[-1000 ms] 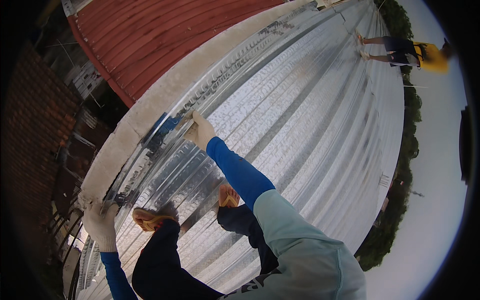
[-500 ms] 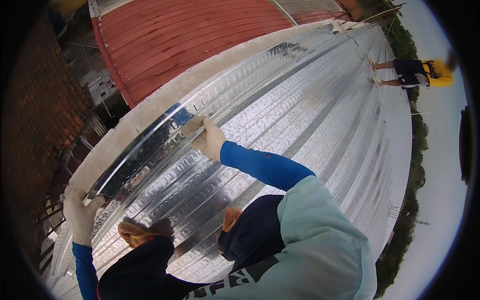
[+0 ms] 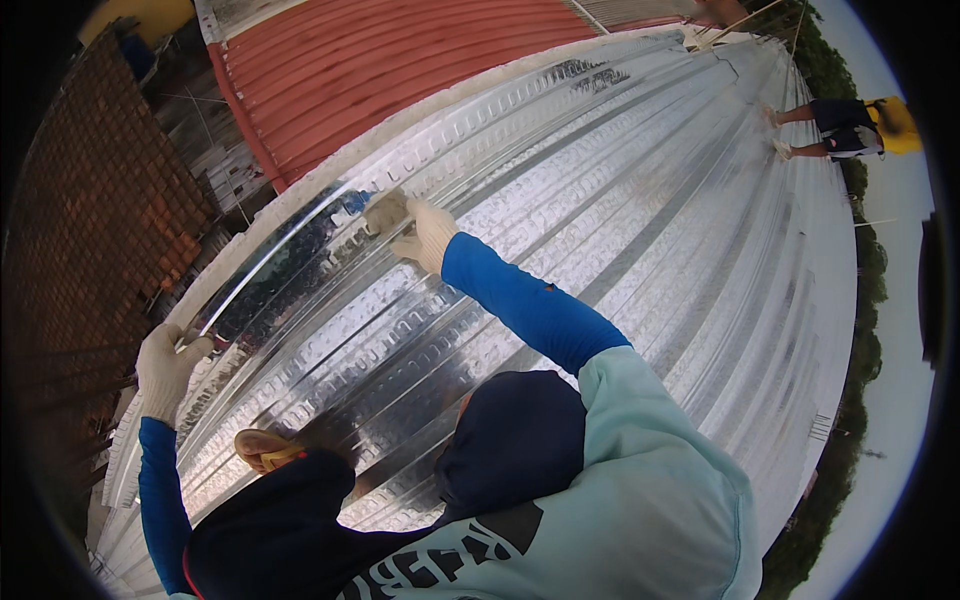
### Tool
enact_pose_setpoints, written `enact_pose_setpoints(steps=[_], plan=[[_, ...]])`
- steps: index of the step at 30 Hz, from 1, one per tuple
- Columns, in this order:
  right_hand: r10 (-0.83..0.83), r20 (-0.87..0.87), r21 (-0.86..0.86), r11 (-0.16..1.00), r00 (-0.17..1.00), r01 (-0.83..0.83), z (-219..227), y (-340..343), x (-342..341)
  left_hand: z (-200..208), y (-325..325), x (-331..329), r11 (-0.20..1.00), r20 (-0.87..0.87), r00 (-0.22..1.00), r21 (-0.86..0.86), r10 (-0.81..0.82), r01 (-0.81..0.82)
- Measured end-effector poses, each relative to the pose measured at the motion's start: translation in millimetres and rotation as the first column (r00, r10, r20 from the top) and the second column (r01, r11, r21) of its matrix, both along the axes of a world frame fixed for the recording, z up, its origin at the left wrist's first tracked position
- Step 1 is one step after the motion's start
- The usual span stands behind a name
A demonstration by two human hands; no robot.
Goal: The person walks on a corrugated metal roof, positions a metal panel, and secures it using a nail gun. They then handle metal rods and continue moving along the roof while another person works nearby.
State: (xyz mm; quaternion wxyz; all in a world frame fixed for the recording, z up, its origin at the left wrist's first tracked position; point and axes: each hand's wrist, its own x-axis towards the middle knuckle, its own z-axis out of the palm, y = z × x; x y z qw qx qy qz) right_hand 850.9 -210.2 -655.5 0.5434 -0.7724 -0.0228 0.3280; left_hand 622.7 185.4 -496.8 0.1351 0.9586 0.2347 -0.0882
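Gloves (image 3: 440, 243) of pale knit cover both your hands. Your left hand (image 3: 166, 378) curves at the near end of the ribbed metal sheet (image 3: 285, 270), thumb parted from the fingers; how firmly it grips, you cannot tell. Your right hand (image 3: 428, 232) touches a rib farther up, thumb and fingers apart, though whether they pinch the metal is unclear. The sheet lies along the roof's left edge, its mirror-like stretch between your hands.

Beyond that edge run a pale ledge (image 3: 228, 265), a red corrugated roof (image 3: 400, 80) and a tiled roof (image 3: 110, 180). Your left sandal (image 3: 268, 450) rests on the metal roofing (image 3: 600, 240); your bent right knee (image 3: 515, 430) blocks part of it. At upper right stands a person in a yellow top (image 3: 895, 125).

Your right foot is mostly hidden behind the knee, your left fingertips are hard to make out, and the person's head is lost at the rim.
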Motion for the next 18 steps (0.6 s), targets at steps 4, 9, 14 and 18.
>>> enact_pose_setpoints(steps=[4,9,14,18], plan=[[-0.440,-0.492,0.195,0.785,0.751,0.588,27.8,5.7,1.4,-29.0,13.1,-7.8,1.000,-0.065,0.998,-0.013,0.022,-0.022],[-0.223,0.354,-0.244,0.916,0.908,0.320,-1.8,-18.1,24.4,-17.1,3.1,15.3,0.995,-0.171,0.985,-0.103,-0.004,-0.014],[0.174,0.593,-0.475,0.864,0.786,0.167,-13.6,-4.2,37.2,-14.0,10.5,19.4,0.994,-0.255,0.963,-0.085,-0.085,0.065],[0.305,0.636,-0.551,0.823,0.709,0.140,-20.5,-8.0,41.9,-16.8,13.4,22.9,0.987,-0.293,0.945,-0.099,-0.148,0.123]])
